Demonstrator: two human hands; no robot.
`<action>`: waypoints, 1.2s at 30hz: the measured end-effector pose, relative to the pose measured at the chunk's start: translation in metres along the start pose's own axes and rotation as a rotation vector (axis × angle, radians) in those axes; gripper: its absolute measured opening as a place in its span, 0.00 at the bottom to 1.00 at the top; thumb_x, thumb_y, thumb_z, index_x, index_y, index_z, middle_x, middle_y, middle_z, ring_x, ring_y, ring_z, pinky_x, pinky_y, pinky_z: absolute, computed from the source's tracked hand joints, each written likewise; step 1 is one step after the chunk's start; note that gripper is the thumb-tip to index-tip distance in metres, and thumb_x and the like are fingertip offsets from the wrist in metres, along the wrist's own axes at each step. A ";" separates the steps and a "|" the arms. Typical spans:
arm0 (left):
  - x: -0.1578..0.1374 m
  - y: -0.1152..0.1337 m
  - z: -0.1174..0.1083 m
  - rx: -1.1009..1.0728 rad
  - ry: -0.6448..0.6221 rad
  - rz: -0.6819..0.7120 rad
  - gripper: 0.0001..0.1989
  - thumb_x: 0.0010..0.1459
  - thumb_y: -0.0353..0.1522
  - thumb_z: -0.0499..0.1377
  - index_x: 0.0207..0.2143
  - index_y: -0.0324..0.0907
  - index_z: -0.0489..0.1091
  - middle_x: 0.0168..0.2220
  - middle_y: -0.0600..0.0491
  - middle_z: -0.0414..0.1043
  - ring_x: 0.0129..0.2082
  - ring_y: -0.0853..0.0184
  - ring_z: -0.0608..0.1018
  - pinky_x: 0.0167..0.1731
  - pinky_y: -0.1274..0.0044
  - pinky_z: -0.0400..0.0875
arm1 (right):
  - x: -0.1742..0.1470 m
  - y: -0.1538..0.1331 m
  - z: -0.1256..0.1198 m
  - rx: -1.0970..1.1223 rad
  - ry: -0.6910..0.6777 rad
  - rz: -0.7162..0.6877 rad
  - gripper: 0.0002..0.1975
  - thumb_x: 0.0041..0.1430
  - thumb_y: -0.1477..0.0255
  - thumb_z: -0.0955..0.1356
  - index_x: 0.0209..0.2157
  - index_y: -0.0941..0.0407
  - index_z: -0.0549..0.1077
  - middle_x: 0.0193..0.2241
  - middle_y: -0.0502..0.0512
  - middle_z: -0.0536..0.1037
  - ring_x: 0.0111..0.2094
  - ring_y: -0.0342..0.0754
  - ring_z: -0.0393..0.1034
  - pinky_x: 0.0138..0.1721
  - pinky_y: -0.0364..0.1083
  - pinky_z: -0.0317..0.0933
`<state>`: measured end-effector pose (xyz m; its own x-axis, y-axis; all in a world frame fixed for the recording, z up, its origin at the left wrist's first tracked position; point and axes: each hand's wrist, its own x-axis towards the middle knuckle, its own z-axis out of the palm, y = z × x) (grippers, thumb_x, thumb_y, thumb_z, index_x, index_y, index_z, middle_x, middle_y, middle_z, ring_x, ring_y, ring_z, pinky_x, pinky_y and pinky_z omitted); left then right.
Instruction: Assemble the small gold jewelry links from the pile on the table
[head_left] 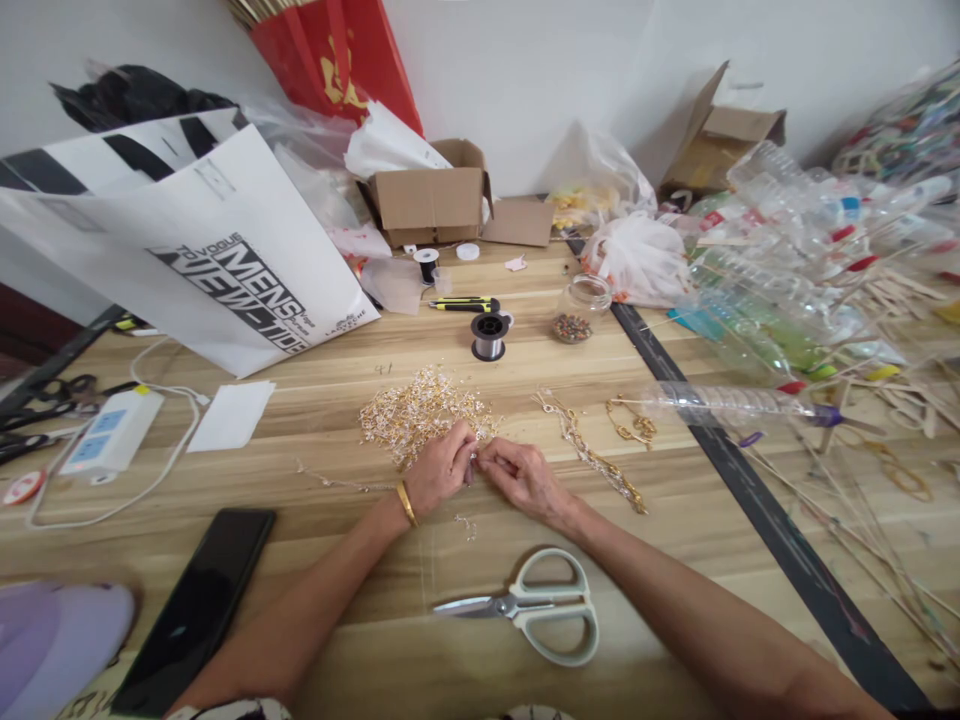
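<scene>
My left hand (447, 464), with a gold bangle (407, 504) at its wrist, is closed in a pinch at the near edge of a pile of small gold and clear beads (420, 410). Fingertip to fingertip with it, my right hand (525, 480) is pinched too. What they grip is too small to make out. A thin beaded strand (337, 483) trails to the left of my left hand. Below the hands lie a few loose clear beads (466, 527) and scissors (525, 605) with pale handles. Beaded chains (592, 455) rest to the right.
Beyond the pile stand a wire spool (489, 338), a yellow-black utility knife (463, 304) and a jar of beads (576, 315). A phone (199, 605) and power strip (112, 435) lie left. Plastic bottles (780, 290) crowd the right; a white paper bag (225, 240) stands back left.
</scene>
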<state>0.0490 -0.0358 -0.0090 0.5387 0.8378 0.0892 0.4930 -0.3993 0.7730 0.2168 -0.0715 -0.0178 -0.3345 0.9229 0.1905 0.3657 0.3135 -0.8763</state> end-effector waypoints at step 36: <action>0.020 0.033 0.029 0.704 -0.299 0.258 0.09 0.61 0.27 0.46 0.38 0.38 0.64 0.36 0.44 0.70 0.35 0.61 0.74 0.34 0.73 0.67 | 0.012 -0.147 0.078 -0.605 -0.234 -1.252 0.17 0.65 0.66 0.58 0.50 0.51 0.70 0.50 0.52 0.71 0.51 0.46 0.63 0.51 0.45 0.58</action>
<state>0.0963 -0.0432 0.0003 0.8054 0.5916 -0.0378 0.5889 -0.7913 0.1647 0.0918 -0.1238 0.0785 -0.8242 -0.0735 0.5615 0.0141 0.9886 0.1500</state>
